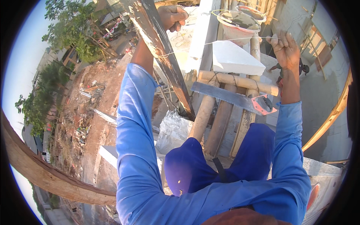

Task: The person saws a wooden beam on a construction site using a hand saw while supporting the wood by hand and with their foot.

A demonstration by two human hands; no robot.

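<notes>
My right hand (285, 50) is raised at the right, its fingers pinching a thin pale string (240, 39). The string runs left across the scene to a weathered wooden post (159, 41), where it loops around the wood. Beyond that tilted post is my left hand (172, 18), fingers curled closed; what they hold, if anything, cannot be made out. Between my arms sits a white wedge-cut block (236, 58). Nearer to me a handsaw (227, 98) with a red-and-black handle lies across poles (204, 112) lashed to a crosspiece (240, 82).
Two mortar-smeared buckets (238, 26) stand behind the white block. A rough pale block (173, 129) sits beside my left knee. Far below on the left lies rubble-strewn ground (86, 123). A curved-looking timber (56, 176) crosses the lower left. Another person (303, 68) is partly visible below, behind my right wrist.
</notes>
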